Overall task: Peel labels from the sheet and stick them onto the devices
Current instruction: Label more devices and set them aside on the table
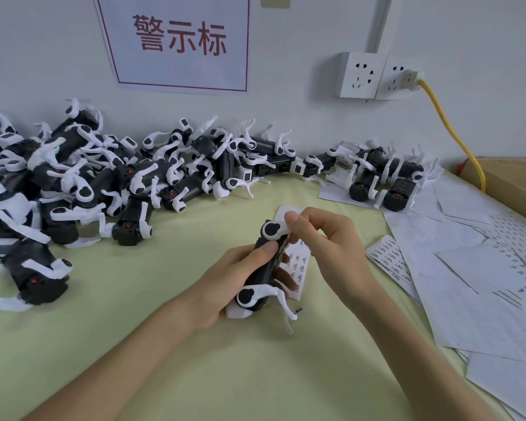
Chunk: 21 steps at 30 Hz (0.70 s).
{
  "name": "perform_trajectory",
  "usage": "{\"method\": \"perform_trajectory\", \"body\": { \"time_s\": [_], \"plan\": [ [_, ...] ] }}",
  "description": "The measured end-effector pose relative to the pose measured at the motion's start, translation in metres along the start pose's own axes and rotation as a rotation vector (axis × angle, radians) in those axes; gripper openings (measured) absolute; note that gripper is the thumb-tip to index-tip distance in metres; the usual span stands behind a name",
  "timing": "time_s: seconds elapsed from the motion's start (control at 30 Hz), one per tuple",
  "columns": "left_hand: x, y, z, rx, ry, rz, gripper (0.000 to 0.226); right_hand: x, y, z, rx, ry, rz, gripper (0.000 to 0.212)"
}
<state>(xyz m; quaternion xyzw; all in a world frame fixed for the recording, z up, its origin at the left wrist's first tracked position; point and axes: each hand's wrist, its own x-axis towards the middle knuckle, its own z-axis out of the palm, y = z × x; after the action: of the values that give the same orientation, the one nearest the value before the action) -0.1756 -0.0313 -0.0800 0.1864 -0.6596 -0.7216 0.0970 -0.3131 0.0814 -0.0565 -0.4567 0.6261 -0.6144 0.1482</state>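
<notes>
My left hand (225,278) grips a black device with white arms (264,265), held upright over the pale green table (152,299). My right hand (322,235) pinches the device's upper white arm near its round black cap, thumb on top. A narrow label sheet (299,264) with small printed labels lies on the table just behind the device, partly hidden by it and my fingers. I cannot tell whether a peeled label is on my right fingertips.
A big heap of the same black and white devices (82,180) fills the left and back of the table, with a smaller group (380,177) at the back right. Used label sheets (468,268) cover the right side. A cardboard box (510,177), wall sockets (374,75) and a yellow cable (456,132) stand behind.
</notes>
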Motion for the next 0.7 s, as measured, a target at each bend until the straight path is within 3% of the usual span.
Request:
{"method": "perform_trajectory", "body": {
  "time_s": [0.2,0.33,0.47,0.7],
  "plan": [
    [-0.0002,0.0001,0.0010,-0.061,-0.040,0.013,0.033,-0.0004,-0.0001,0.0008,0.024,0.003,-0.023,0.050],
    [0.0006,-0.0017,0.0007,-0.118,-0.067,-0.001,0.034,0.0005,0.0031,0.0007,0.012,-0.005,0.014,0.048],
    [-0.0037,-0.0003,-0.0031,-0.120,-0.127,0.023,0.050,0.0025,0.0056,-0.0014,0.007,0.001,0.046,0.045],
    [-0.0021,0.0030,0.0018,-0.044,-0.038,-0.026,0.040,0.0022,0.0074,0.0002,-0.040,-0.008,0.050,0.045]
  ]
}}
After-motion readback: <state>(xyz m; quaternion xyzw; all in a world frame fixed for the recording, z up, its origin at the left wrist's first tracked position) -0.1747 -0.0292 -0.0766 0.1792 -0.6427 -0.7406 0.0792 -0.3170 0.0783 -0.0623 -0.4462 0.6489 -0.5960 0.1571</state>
